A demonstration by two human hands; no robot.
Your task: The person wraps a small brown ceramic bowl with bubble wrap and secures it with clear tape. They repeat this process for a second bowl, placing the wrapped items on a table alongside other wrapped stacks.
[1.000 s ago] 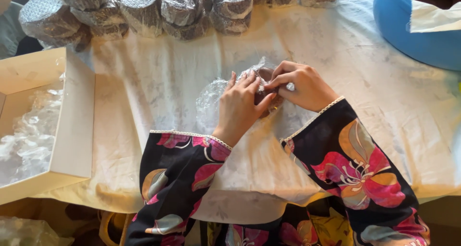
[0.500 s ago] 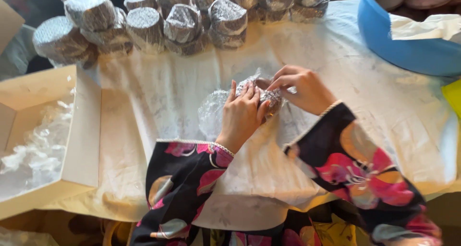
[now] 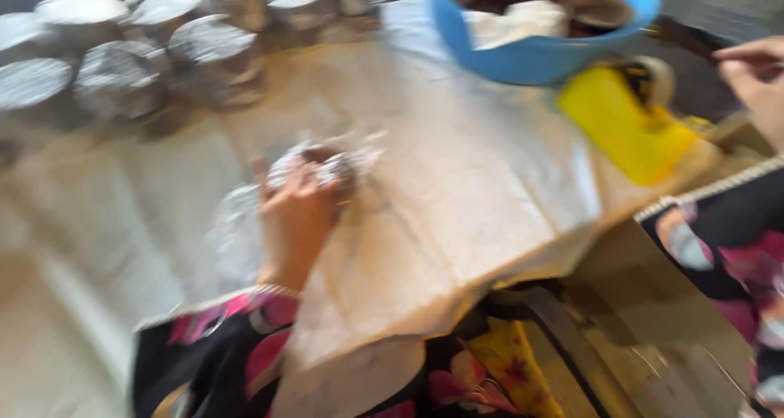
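Observation:
The picture is motion-blurred. My left hand point(image 3: 296, 214) rests on a small round item point(image 3: 322, 163) half wrapped in clear plastic film, on the paper-covered table point(image 3: 457, 214); its fingers curl over the wrap. My right hand point(image 3: 755, 79) is far off at the right edge, raised beside the table, fingers loosely bent; whether it holds anything is not clear. Both arms wear black sleeves with a pink flower print.
Several wrapped round packs point(image 3: 122, 67) stand in rows at the table's far left. A blue bowl point(image 3: 531, 46) with dark and white contents sits at the far edge. A yellow object point(image 3: 625, 120) lies next to it, right of the table.
My right hand has left the wrapped item and swung far to the right. The view has turned right, so the white box on the left is out of sight. The left hand stays on the item.

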